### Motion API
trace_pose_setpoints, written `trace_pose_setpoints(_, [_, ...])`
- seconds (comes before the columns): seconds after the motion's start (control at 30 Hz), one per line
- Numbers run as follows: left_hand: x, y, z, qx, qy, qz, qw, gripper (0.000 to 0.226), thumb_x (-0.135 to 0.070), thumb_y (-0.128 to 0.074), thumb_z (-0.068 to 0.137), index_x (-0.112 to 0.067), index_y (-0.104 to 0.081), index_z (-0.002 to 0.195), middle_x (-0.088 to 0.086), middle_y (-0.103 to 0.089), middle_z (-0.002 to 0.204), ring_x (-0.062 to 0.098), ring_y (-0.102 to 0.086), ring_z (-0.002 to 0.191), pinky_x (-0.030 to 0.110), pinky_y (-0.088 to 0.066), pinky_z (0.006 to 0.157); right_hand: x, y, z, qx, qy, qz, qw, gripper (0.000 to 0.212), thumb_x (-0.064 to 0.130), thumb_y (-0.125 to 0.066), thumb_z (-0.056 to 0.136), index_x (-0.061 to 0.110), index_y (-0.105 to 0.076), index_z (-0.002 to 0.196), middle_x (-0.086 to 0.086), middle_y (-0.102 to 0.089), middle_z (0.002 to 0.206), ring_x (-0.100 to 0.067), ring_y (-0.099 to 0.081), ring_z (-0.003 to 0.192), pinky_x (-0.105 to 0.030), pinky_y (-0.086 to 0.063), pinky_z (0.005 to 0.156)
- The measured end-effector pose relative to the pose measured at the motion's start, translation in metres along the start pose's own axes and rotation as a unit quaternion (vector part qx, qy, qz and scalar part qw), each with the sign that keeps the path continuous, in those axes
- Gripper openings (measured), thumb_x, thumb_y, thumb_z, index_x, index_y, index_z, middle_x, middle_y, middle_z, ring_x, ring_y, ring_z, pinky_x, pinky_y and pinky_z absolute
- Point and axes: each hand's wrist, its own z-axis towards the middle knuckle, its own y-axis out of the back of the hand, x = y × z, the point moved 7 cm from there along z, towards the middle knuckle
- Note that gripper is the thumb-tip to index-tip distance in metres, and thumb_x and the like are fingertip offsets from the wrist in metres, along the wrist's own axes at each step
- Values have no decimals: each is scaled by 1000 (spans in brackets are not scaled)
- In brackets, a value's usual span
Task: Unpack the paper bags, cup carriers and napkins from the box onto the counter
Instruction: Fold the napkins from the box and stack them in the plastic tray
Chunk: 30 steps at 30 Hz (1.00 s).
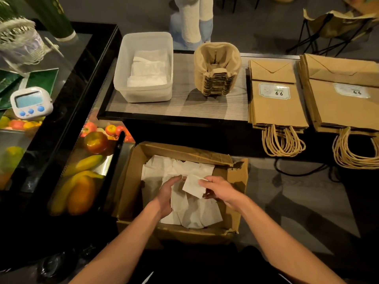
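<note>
Inside a torn brown cardboard box (131,181), the right hand (220,189) pinched one white paper napkin (193,186); the left hand (167,192) lay flat on loose napkins (190,214), which might scatter.

Open cardboard box (235,181) below the counter's (184,107) near edge, filled with loose napkins (160,171). The right hand (219,191) pinches one folded napkin (192,186); the left hand (167,193) lies among the rest. Along the counter from its left end: plastic tub (143,93), cup carriers (217,70), paper bags (276,107).
</note>
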Motion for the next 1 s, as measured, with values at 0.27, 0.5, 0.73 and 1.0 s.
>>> trace_pose_setpoints(0.27, [-1, -22, -10, 50, 4, 46, 998, 37, -30, -59, 97, -12, -67, 129, 22, -72, 118, 38, -70, 106, 48, -53, 92, 7, -7, -13, -15, 29, -65, 997, 64, 55, -70, 86, 36, -38, 138, 6, -56, 122, -14, -67, 97, -24, -55, 77])
trace_pose_setpoints(0.5, [1, -21, -8, 11, -3, 96, 995, 51, -59, -65, 91, -28, -58, 131, 2, -65, 129, 22, -53, 128, 46, -37, 117, 4, 0, -4, -102, 73, -143, 982, 19, 40, -56, 101, 30, -61, 117, 7, -60, 102, -14, -60, 91, -26, -51, 67])
trace_pose_setpoints(0.73, [10, -21, -11, 59, 45, 81, 994, 43, -21, -72, 89, -13, -66, 131, 14, -72, 125, 32, -69, 114, 44, -54, 99, -7, 14, -8, -163, -39, -10, 986, 49, 54, -41, 104, 16, -59, 131, -6, -64, 122, -23, -60, 108, -36, -48, 90])
trace_pose_setpoints(1.0, [5, -18, -9, 7, 6, 124, 992, 52, -36, -80, 80, -17, -68, 127, 11, -74, 120, 32, -68, 113, 49, -48, 108, -4, 5, -8, -37, 38, -18, 998, 81, 55, -73, 84, 33, -34, 152, 2, -43, 146, -22, -49, 128, -36, -46, 97])
